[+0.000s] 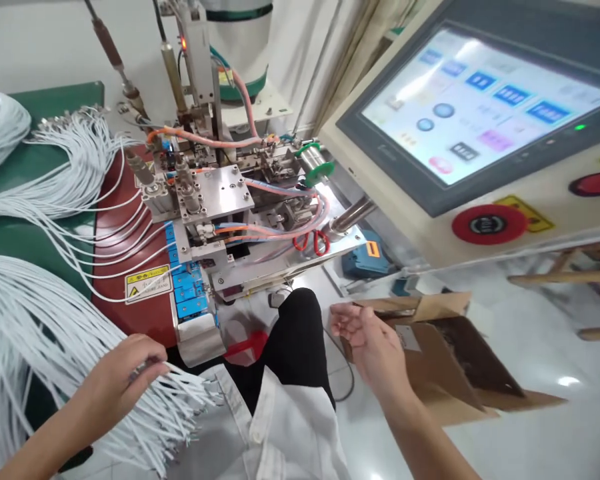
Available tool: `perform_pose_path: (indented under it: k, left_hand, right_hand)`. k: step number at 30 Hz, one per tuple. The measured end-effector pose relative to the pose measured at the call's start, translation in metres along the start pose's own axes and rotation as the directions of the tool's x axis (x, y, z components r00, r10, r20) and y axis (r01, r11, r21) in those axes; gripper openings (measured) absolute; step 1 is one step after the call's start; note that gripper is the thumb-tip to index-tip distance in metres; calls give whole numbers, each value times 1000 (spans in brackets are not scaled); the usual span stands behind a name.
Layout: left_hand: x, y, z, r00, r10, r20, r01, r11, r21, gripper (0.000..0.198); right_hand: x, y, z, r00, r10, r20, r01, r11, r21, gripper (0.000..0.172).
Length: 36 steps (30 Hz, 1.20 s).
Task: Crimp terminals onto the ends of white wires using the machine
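Observation:
My left hand (130,380) is closed, thumb against fingers, on a white cable (173,369) at the top of a thick bundle of white cables (80,320). The bundle's stripped tips fan out over my lap. My right hand (363,340) hangs to the right of my knee, fingers loosely curled and apart, and I see nothing in it. In front of me is a machine (215,193) with blue clamp blocks (190,293) along its left edge. Several single white cables (125,250) run across its red belt (113,230) into these blocks.
At the right, a touch-screen panel (480,107) with a red stop button (490,225) overhangs an open cardboard box (435,353) on the floor. Red-handled scissors (313,242) lie at the machine's edge, and a green solder-wire spool (316,163) sits behind. More cables (80,147) lie at left.

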State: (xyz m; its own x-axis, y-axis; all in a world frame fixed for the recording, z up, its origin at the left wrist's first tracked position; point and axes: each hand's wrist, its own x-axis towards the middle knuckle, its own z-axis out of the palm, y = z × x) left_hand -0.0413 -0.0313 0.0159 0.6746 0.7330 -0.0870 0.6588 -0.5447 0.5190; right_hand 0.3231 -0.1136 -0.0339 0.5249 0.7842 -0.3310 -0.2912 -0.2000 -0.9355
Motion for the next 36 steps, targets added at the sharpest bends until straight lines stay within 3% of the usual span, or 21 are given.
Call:
perform_pose_path:
  k: [2,6,10,16,21,24,26,29,32,36]
  left_hand:
    - [4,9,-3,996,-33,-79,31,999,-19,15]
    - [17,30,-1,992,87,-88,-87,996,-1,19]
    - [30,42,10,967,196,-162,-194,981,25,21]
    - [45,39,18,949,-32,-312,-36,978,-207,23]
    - [55,37,17,950,-120,-287,30,953,-302,23]
    - [61,36,17,952,-147,-268,49,939,-340,22]
    - [64,37,17,952,-157,-263,51,928,-368,21]
    - [68,39,16,942,-210,-261,82,900,-428,16]
    - [70,41,15,910,-283,-301,116,874,-472,14]
    - [70,40,14,883,-360,-301,167,841,-515,17]
  right_hand:
    - [-5,5,3,999,16,29,-16,1000,-2,37]
    - [-13,16,11,995,43,88,-38,998,-55,35]
    - [-19,17,34,978,-4,208,49,977,-209,36]
    - [-29,3,97,864,-56,501,233,926,-297,24]
    - [-25,-2,137,854,-95,512,218,958,-185,22]
    - [-19,-4,148,854,-116,508,246,949,-198,15]
    - [-15,-7,153,836,-177,520,340,910,-237,12]
    - [-10,-14,157,759,-288,584,507,824,-253,11]
    - [-6,-18,160,703,-315,637,547,812,-202,14]
    - [-4,-17,162,757,-223,615,413,892,-185,17]
